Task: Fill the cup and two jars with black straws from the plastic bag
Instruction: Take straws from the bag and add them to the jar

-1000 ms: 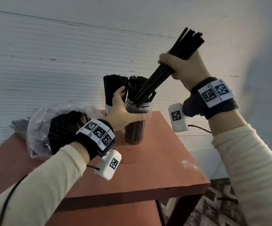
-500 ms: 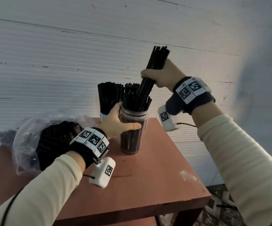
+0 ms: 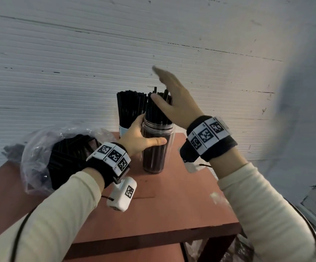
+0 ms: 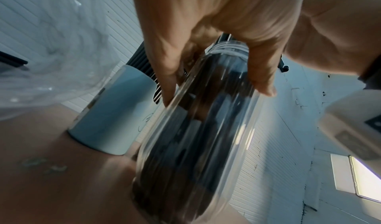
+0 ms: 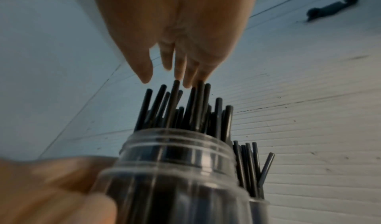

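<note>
A clear plastic jar (image 3: 154,157) stands on the reddish table (image 3: 172,205), packed with black straws (image 3: 157,112). My left hand (image 3: 145,137) grips the jar near its top, thumb in front and fingers behind; the left wrist view shows this hand (image 4: 206,48) wrapped round the jar (image 4: 195,137). My right hand (image 3: 159,86) hovers flat and empty over the straw tops; in the right wrist view its fingertips (image 5: 185,80) are at the tallest straws (image 5: 185,110). Behind the jar a white cup (image 3: 122,130) is full of straws (image 3: 130,106). The plastic bag (image 3: 58,148) of straws lies at the left.
A white ribbed wall (image 3: 77,63) rises just behind the table. The table's front edge (image 3: 153,241) and right edge are close to the jar, with patterned floor (image 3: 229,250) below. The bag takes up the table's left part.
My right hand brought a tilted bundle of straws upright, lowered it into the jar and let go; it is now flat above the tops. My left hand kept its grip.
</note>
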`<state>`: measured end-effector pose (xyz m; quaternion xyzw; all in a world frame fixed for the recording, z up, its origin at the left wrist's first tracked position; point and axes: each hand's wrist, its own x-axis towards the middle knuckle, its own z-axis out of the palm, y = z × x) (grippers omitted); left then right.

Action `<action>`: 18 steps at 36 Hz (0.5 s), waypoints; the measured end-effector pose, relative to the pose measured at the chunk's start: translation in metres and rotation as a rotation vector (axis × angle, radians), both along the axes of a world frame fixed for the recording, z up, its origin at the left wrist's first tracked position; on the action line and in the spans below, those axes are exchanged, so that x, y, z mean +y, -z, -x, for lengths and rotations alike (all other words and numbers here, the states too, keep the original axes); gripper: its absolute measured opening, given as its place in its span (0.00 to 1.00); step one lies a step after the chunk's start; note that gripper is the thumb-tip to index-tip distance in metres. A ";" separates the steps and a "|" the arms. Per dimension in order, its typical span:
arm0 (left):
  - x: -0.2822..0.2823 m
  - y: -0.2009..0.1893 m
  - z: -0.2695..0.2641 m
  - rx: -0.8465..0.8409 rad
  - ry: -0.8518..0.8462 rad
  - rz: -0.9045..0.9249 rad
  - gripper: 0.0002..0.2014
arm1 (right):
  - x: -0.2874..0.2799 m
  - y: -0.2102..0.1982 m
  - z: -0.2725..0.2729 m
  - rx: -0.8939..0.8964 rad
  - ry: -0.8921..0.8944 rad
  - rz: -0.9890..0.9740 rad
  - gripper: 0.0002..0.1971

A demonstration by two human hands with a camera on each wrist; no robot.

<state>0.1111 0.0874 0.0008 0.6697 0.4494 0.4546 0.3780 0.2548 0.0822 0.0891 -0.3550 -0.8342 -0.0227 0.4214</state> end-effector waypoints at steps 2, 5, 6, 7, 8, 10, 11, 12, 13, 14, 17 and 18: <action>-0.002 0.001 -0.001 0.002 -0.002 -0.006 0.44 | 0.002 0.007 0.002 -0.157 0.056 0.033 0.22; -0.006 0.000 -0.002 0.004 0.018 -0.016 0.43 | 0.002 0.017 0.002 -0.225 0.101 0.069 0.18; -0.007 0.001 -0.002 0.005 0.022 -0.018 0.43 | 0.001 0.018 0.002 -0.211 0.102 0.061 0.18; -0.007 0.001 -0.002 0.006 0.026 -0.022 0.44 | 0.000 0.018 0.001 -0.195 0.103 0.043 0.18; -0.007 0.002 -0.002 0.005 0.032 -0.024 0.44 | -0.001 0.018 0.000 -0.179 0.106 0.023 0.19; -0.006 0.004 -0.003 0.006 0.037 -0.026 0.46 | -0.004 0.016 -0.001 -0.153 0.122 -0.002 0.21; -0.006 0.004 -0.003 0.005 0.037 -0.028 0.46 | -0.005 0.015 -0.002 -0.155 0.128 0.008 0.22; -0.005 0.005 -0.003 0.003 0.036 -0.026 0.47 | -0.006 0.015 -0.002 -0.176 0.132 0.032 0.22; -0.006 0.004 -0.004 0.006 0.035 -0.027 0.46 | -0.006 0.015 -0.002 -0.213 0.138 0.061 0.22; -0.006 0.004 -0.004 0.011 0.032 -0.027 0.46 | -0.006 0.016 -0.002 -0.255 0.148 0.089 0.22; -0.007 0.002 -0.001 0.038 0.040 -0.019 0.46 | -0.007 0.017 -0.001 -0.287 0.173 0.107 0.24; -0.006 0.002 0.002 0.047 0.040 -0.018 0.46 | -0.008 0.016 0.000 -0.272 0.169 0.097 0.25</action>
